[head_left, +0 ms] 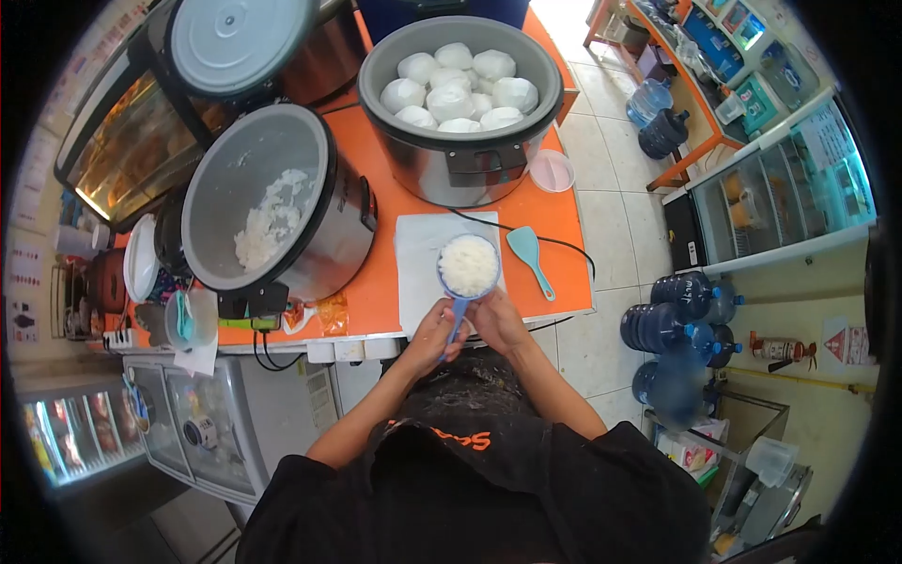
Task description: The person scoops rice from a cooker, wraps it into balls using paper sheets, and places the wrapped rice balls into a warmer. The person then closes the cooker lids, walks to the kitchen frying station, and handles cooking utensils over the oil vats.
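Note:
My left hand (432,335) is closed around the blue handle of a round measuring scoop (459,308). White cooked rice (468,266) fills the scoop in a mound. My right hand (499,322) has its fingers curled against the near right side of the scoop's cup; its fingertips are partly hidden beneath. Under the scoop lies a white paper sheet (419,237) on the orange table (562,282). A turquoise rice paddle (528,256) rests to the right of the sheet.
A large cooker (449,174) holds several white wrapped bundles (451,101). Left of it, a tilted cooker (324,230) has leftover rice inside. A pink-rimmed plastic cup (552,172) stands near the table's right edge. A black cord (562,242) crosses the table. Water jugs (648,329) stand at right.

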The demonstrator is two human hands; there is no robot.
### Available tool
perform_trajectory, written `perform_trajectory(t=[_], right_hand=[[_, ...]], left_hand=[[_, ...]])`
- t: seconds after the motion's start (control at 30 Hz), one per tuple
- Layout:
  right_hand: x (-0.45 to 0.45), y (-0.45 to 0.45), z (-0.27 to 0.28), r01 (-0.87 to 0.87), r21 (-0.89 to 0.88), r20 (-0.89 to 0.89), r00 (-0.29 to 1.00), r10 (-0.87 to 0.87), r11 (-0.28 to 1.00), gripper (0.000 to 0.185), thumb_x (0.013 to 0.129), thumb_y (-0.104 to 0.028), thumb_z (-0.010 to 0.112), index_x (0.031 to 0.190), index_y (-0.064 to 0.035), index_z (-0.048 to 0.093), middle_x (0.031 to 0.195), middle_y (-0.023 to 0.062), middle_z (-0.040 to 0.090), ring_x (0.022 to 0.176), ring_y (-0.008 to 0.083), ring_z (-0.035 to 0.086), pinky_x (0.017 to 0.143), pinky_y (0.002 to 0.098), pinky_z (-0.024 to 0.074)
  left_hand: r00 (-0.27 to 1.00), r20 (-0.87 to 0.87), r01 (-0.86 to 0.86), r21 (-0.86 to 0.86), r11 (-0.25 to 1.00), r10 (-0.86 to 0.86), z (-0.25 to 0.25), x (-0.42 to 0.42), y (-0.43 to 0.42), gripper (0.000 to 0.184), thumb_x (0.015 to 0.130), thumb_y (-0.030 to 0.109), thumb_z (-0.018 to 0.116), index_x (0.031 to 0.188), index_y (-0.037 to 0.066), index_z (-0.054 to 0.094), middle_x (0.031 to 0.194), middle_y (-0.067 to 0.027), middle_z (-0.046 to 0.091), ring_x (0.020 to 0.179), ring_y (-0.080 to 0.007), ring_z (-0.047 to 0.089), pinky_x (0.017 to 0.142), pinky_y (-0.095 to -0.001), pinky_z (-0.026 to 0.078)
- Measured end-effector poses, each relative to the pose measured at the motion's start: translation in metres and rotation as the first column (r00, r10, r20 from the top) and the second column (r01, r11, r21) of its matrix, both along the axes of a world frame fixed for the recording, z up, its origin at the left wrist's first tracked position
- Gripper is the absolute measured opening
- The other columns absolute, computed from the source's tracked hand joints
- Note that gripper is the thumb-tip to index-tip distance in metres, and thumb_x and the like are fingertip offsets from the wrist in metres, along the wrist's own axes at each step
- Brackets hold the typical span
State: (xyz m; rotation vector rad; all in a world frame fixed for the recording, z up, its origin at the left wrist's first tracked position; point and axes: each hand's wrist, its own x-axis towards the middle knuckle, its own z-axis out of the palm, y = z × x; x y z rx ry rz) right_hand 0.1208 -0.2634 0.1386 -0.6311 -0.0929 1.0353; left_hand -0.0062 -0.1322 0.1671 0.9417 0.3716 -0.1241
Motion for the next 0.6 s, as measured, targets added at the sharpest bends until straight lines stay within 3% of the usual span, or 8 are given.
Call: perform_trajectory(t=[0.07, 0.1, 0.23, 0.27, 0.33, 0.4, 0.43, 0.6], right_hand=[[0.001, 0.001, 0.001, 0.053, -0.054, 0.111, 0.993, -0.047, 0.997, 0.048, 0.104, -0.019, 0.056, 0.147, -0.004, 0.041, 0.135, 0.0133, 0.058, 0.122, 0.0257, 0.059, 0.102, 0.042, 0.0511], [0.007, -0.001, 0.0, 0.075, -0.073, 0.148, 0.987, -0.064, 0.994, 0.047, 0.105, -0.018, 0.055, 0.147, -0.0037, 0.042, 0.135, 0.0129, 0.058, 0.122, 0.025, 0.059, 0.102, 0.042, 0.0512], [0.029, -0.003, -0.008, 0.197, -0.3, 0.553, 0.833, 0.002, 0.933, 0.045, 0.103, -0.011, 0.055, 0.146, -0.0023, 0.046, 0.121, 0.0104, 0.061, 0.104, 0.0213, 0.064, 0.087, 0.0378, 0.0536], [0.032, -0.001, -0.012, 0.25, -0.351, 0.653, 0.756, 0.045, 0.903, 0.044, 0.102, -0.009, 0.055, 0.145, -0.0019, 0.047, 0.116, 0.0097, 0.062, 0.098, 0.0203, 0.066, 0.082, 0.0363, 0.0544], [0.027, 0.014, -0.008, 0.433, -0.458, 0.88, 0.346, 0.326, 0.776, 0.041, 0.099, -0.007, 0.054, 0.139, -0.0047, 0.054, 0.108, 0.0149, 0.062, 0.089, 0.0274, 0.067, 0.076, 0.0406, 0.0536], [0.017, 0.024, -0.055, 0.53, -0.478, 0.824, -0.004, 0.566, 0.7, 0.04, 0.096, -0.006, 0.055, 0.137, -0.0057, 0.056, 0.105, 0.018, 0.061, 0.087, 0.0329, 0.066, 0.074, 0.0435, 0.0532], [0.009, 0.02, -0.088, 0.514, -0.528, 0.782, -0.017, 0.623, 0.676, 0.038, 0.095, -0.008, 0.054, 0.133, -0.0049, 0.057, 0.105, 0.0202, 0.06, 0.086, 0.04, 0.063, 0.074, 0.0482, 0.0523], [0.012, 0.019, -0.087, 0.53, -0.543, 0.755, -0.032, 0.655, 0.652, 0.043, 0.093, -0.01, 0.061, 0.135, -0.0045, 0.056, 0.102, 0.0196, 0.059, 0.089, 0.0402, 0.063, 0.076, 0.0492, 0.0515]], left_hand=[[0.997, 0.064, 0.042, 0.108, 0.993, -0.049, -0.014, 0.004, -0.007, 0.063, 0.099, 0.063, 0.046, 0.132, 0.009, 0.051, 0.101, -0.0084, 0.063, 0.073, -0.013, 0.062, 0.066, -0.0266, 0.054], [0.996, 0.069, 0.042, 0.193, 0.98, -0.056, -0.03, 0.0, -0.003, 0.058, 0.103, 0.056, 0.049, 0.134, 0.007, 0.056, 0.117, -0.0114, 0.066, 0.092, -0.0188, 0.067, 0.083, -0.0321, 0.055], [0.986, -0.168, 0.09, 0.601, 0.795, 0.015, -0.043, -0.027, 0.024, 0.036, 0.103, 0.031, 0.061, 0.125, 0.002, 0.065, 0.107, -0.0093, 0.071, 0.095, -0.0162, 0.069, 0.085, -0.0287, 0.054], [0.98, -0.198, 0.119, 0.66, 0.742, 0.019, -0.05, -0.039, 0.032, 0.034, 0.101, 0.029, 0.063, 0.123, 0.003, 0.066, 0.107, -0.011, 0.072, 0.095, -0.0182, 0.07, 0.085, -0.0306, 0.054], [0.965, -0.261, 0.191, 0.761, 0.62, 0.024, -0.063, -0.064, 0.047, 0.03, 0.097, 0.025, 0.068, 0.119, 0.004, 0.068, 0.107, -0.0146, 0.073, 0.093, -0.0222, 0.072, 0.083, -0.0343, 0.056], [0.95, -0.308, 0.221, 0.78, 0.585, 0.053, -0.064, -0.079, 0.056, 0.028, 0.096, 0.023, 0.069, 0.115, 0.003, 0.069, 0.107, -0.0152, 0.073, 0.093, -0.0247, 0.072, 0.084, -0.0355, 0.056], [0.943, -0.325, 0.232, 0.792, 0.565, 0.068, -0.063, -0.081, 0.058, 0.026, 0.095, 0.022, 0.07, 0.114, 0.003, 0.07, 0.107, -0.0155, 0.073, 0.093, -0.026, 0.072, 0.084, -0.0361, 0.056], [0.976, -0.198, 0.136, 0.883, 0.449, 0.095, -0.08, -0.067, 0.068, 0.021, 0.089, 0.017, 0.074, 0.103, 0.003, 0.073, 0.1, -0.0155, 0.072, 0.092, -0.0311, 0.07, 0.083, -0.0394, 0.055]])
